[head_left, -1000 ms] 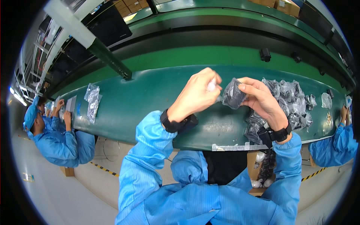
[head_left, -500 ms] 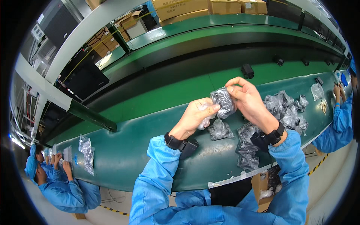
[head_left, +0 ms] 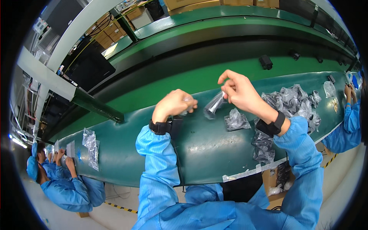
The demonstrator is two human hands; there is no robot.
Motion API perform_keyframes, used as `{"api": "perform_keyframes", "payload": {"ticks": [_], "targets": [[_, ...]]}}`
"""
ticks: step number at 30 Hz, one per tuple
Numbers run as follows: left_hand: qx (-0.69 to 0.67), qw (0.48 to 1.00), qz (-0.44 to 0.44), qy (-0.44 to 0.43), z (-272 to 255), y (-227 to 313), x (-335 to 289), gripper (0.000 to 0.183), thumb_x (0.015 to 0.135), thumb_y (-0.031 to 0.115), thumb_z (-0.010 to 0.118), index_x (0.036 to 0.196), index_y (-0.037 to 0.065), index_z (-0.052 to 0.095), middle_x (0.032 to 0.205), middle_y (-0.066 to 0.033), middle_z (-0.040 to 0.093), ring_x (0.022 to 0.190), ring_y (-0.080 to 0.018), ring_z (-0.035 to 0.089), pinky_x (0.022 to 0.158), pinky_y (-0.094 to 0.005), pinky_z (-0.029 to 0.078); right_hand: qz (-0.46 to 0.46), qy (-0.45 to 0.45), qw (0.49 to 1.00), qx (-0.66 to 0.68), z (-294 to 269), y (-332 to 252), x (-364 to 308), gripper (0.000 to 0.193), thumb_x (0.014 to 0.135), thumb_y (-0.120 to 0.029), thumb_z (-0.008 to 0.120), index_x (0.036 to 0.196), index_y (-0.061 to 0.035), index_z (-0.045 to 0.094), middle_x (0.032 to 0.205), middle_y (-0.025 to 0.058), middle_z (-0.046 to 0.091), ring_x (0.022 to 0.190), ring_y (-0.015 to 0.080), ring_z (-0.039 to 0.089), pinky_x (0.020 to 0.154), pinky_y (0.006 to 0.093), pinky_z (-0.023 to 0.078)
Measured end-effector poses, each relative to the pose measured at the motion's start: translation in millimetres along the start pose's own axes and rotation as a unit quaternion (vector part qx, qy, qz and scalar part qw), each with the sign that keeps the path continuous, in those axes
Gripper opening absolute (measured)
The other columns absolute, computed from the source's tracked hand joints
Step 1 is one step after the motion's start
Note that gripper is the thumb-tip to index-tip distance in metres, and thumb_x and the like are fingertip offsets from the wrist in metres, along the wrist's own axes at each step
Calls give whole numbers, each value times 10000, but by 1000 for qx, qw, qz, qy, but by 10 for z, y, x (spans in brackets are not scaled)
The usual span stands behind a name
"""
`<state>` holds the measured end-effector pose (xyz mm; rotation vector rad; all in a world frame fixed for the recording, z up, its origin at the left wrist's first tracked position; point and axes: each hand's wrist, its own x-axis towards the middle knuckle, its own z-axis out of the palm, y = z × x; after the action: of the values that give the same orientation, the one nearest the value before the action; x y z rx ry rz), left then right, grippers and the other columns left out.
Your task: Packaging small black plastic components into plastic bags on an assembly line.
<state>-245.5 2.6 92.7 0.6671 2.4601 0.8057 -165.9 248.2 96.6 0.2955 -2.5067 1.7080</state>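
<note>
Keep your right hand (head_left: 239, 94) pinched on the clear plastic bag (head_left: 213, 104) raised over the green conveyor belt (head_left: 199, 145), your left hand (head_left: 173, 105) curled shut at its nine o'clock gripping something small, and pull evenly.

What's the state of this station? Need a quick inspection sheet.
Surface: green conveyor belt, curved by the lens; strip of tape along its near edge.
Job's things: small clear plastic bag pinched in the right hand; left hand closed as a fist, what it holds is hidden.
Clutter: single filled bag on the belt; pile of filled bags further right; flat bags at far left.
Hands: both raised above the belt, black wristbands on each wrist.
Cables: yellow and dark leads on the upper shelf.
Surroundings: co-workers in blue coats at left and right; cardboard boxes behind.
</note>
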Motion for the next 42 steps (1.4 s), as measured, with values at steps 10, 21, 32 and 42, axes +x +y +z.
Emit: {"api": "perform_keyframes", "payload": {"ticks": [10, 21, 32, 42], "targets": [[-26, 990, 107, 85, -191, 413, -411, 393, 757, 300, 847, 1026, 39, 729, 696, -69, 662, 661, -164, 620, 652, -326, 510, -100, -46, 991, -78, 112, -378, 420, 150, 873, 29, 497, 996, 18, 583, 603, 54, 600, 538, 98, 564, 502, 283, 447], [-199, 940, 228, 158, -123, 68, -91, 154, 973, 164, 627, 916, 21, 624, 957, -10, 680, 845, -83, 579, 800, -260, 471, -40, 102, 994, 8, 5, -384, 458, 184, 948, -129, 533, 1082, -21, 598, 630, 34, 596, 517, 89, 537, 480, 276, 435], [-273, 827, 274, 408, -409, -65, -296, 110, 826, -28, 508, 785, 67, 471, 702, -18, 612, 635, -56, 509, 568, -219, 394, -156, -336, 830, -416, 877, -184, 482, 269, 666, -86, 692, 926, -23, 712, 896, 178, 697, 901, 381, 684, 779, 485, 557], [-242, 825, 261, 438, -432, -8, -507, 159, 808, -89, 487, 773, 48, 416, 687, -24, 546, 657, -76, 530, 581, -221, 394, -98, -195, 900, -379, 838, 257, 1027, 179, 664, -167, 723, 735, -6, 691, 764, 144, 717, 706, 268, 701, 630, 420, 536]]}}
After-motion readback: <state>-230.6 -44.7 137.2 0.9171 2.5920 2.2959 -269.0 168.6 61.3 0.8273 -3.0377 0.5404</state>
